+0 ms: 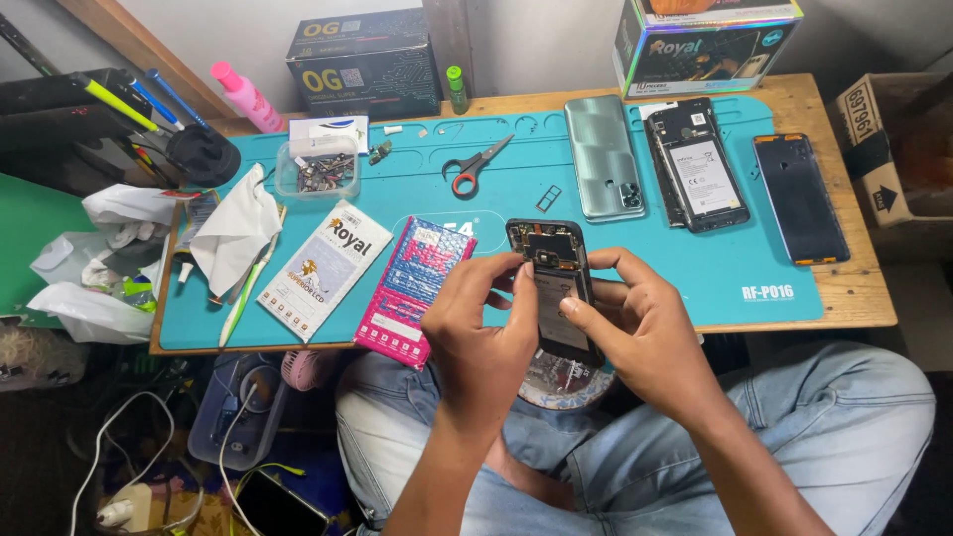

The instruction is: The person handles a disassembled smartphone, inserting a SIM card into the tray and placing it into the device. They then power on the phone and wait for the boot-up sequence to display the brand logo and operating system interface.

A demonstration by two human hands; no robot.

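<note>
An opened phone (552,268) with its back cover off, circuit board and battery showing, is held over the front edge of the teal work mat (695,268). My left hand (481,333) grips its left side, thumb and fingertips pinching near the top by the camera area. On the right, my right hand (635,318) holds the phone's edge with fingers curled behind it and thumb on the battery. Below the phone, a round patterned object (561,382) lies partly hidden on my lap.
On the mat: a green back cover (603,157), another opened phone (695,164), a dark screen panel (800,197), red-handled scissors (475,167), a tray of screws (318,171), a white packet (326,266), a pink bubble pouch (412,288), white cloth (233,233). Boxes stand behind.
</note>
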